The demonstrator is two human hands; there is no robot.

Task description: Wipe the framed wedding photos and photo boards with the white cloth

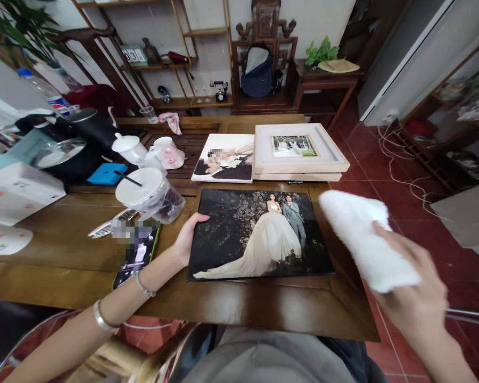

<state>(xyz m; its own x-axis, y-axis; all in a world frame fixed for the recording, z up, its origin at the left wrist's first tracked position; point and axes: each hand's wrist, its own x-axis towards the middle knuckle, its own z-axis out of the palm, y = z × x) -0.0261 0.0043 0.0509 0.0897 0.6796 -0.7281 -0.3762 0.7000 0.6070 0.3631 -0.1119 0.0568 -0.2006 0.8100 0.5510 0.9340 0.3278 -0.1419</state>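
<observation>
My left hand (187,242) grips the left edge of a dark wedding photo panel (223,223), its thumb on the front face. The panel shows a couple, one in a long pale gown, and is held over the front of the wooden table. To the right of the panel, my right hand (413,276) is closed around a folded white fluffy cloth (359,234). The cloth is apart from the panel, beyond the table's right edge. Behind the panel lie a white-bordered photo panel (229,165) and a light wood picture frame (327,151), stacked on another frame.
Left on the wooden table (239,303) are a phone (138,260), a lidded drink cup (143,186) in a plastic bag, a blue box (106,173), a white teapot (130,148) and a dark pot (69,159). A chair with a backpack (258,77) stands behind.
</observation>
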